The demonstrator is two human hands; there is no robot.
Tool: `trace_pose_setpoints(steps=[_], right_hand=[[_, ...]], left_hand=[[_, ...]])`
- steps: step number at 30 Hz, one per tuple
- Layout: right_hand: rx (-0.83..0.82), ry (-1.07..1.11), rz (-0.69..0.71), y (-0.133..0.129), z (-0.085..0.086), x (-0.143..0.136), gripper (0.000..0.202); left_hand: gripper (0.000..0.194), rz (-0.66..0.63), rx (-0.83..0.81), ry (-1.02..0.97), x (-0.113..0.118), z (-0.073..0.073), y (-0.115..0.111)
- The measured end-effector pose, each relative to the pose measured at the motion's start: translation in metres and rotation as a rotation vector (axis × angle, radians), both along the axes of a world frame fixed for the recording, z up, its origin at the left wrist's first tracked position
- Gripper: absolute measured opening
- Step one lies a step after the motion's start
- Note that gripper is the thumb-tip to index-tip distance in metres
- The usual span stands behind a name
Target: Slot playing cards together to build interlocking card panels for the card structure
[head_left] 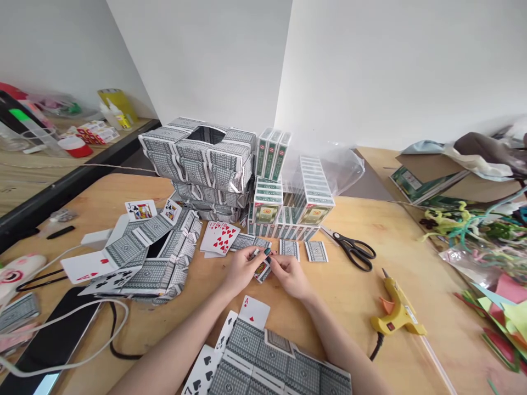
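Note:
My left hand (242,267) and my right hand (290,272) meet over the table, fingertips closed on a small playing card (262,272) whose picture side partly shows. Dark nail polish shows on the thumbs. Just beyond my hands lie several grey-backed cards (317,252), folded or small-looking. To the left rests a fanned stack of heart cards (220,239). Between my forearms, nearest me, is a panel of joined grey-backed cards (284,365), with an ace of diamonds (254,311) at its upper edge.
Card-covered boxes (206,159) stand behind, beside stacked card packs (269,206). A smaller card-covered box (164,263) sits left. Black scissors (354,250) and a yellow glue gun (394,310) lie right. A phone (53,334) and white cable are at left; paper scraps (508,307) at right.

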State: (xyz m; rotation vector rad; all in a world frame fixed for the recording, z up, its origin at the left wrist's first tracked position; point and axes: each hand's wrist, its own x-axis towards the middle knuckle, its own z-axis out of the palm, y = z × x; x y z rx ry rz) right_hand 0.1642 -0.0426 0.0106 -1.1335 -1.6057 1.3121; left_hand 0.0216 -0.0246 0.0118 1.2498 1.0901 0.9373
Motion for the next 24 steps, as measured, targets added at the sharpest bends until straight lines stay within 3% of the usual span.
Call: trace_pose_setpoints(steps=[13,15,20,24], right_hand=[[-0.069,0.097,0.034,0.003,0.002,0.001,0.046],[-0.079,0.114,0.021,0.004,0.002,0.001,0.044],[-0.097,0.177,-0.067,0.005,-0.002,0.001,0.036],[-0.129,0.197,-0.132,0.005,-0.003,0.001,0.035]], left_hand=[[0.023,0.022,-0.345,-0.485,0.0,0.001,0.004],[0.024,0.03,-0.276,-0.413,0.0,0.003,0.003],[0.027,0.078,0.104,0.053,0.001,0.008,-0.004],[0.03,0.065,0.203,0.183,0.001,0.008,-0.009]])
